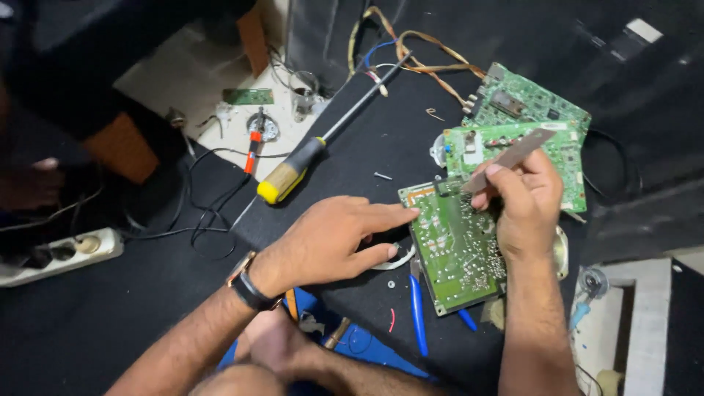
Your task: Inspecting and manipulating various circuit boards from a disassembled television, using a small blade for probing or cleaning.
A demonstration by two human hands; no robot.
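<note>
Steadying the circuit board (456,249) with flat, spread left hand (330,242), right hand (522,202) pinches a metal strip (510,158), apparently mid-prying, needing careful leverage.

A matt green circuit board (455,246) dotted with shiny solder lies on matt black cloth (352,147). At 10 o'clock, a screwdriver (323,143) has a glossy yellow-black plastic handle and smooth metal shaft.

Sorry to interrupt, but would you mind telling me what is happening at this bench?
A person is working on a green circuit board lying on a black surface. The left hand steadies the board's edge with its fingertips, while the right hand holds a flat metal tool against its top. A yellow-handled screwdriver and blue-handled pliers lie nearby.
</note>
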